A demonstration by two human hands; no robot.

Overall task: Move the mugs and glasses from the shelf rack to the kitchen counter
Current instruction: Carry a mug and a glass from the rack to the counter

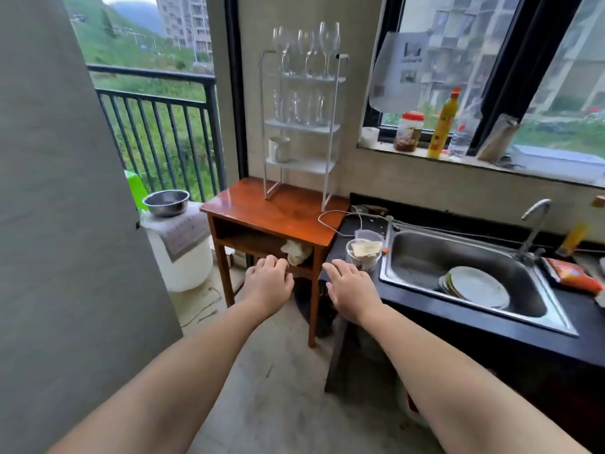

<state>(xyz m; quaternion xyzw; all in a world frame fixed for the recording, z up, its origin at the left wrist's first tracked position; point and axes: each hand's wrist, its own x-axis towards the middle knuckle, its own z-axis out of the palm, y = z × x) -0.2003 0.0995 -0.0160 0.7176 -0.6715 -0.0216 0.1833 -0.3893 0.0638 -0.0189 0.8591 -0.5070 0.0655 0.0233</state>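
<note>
A white three-tier shelf rack (pixel 330 132) stands on a small wooden table (pixel 262 211). Several wine glasses (pixel 307 50) stand on its top tier, several clear tumblers (pixel 299 108) on the middle tier, and one white mug (pixel 279 149) on the bottom tier at the left. The dark kitchen counter (pixel 458 319) lies to the right of the table. My left hand (pixel 269 283) and my right hand (pixel 348 288) are stretched forward, low, in front of the table, well below the rack. Both are empty, with loosely spread fingers.
A steel sink (pixel 422 257) with plates (pixel 476 288) and a tap (pixel 533 224) is set in the counter. A plastic container (pixel 364 253) stands on the counter's left end beside a white cable (pixel 330 217). Bottles and a jar (pixel 407 131) line the windowsill. A steel bowl (pixel 166 202) rests on a white tub at the left.
</note>
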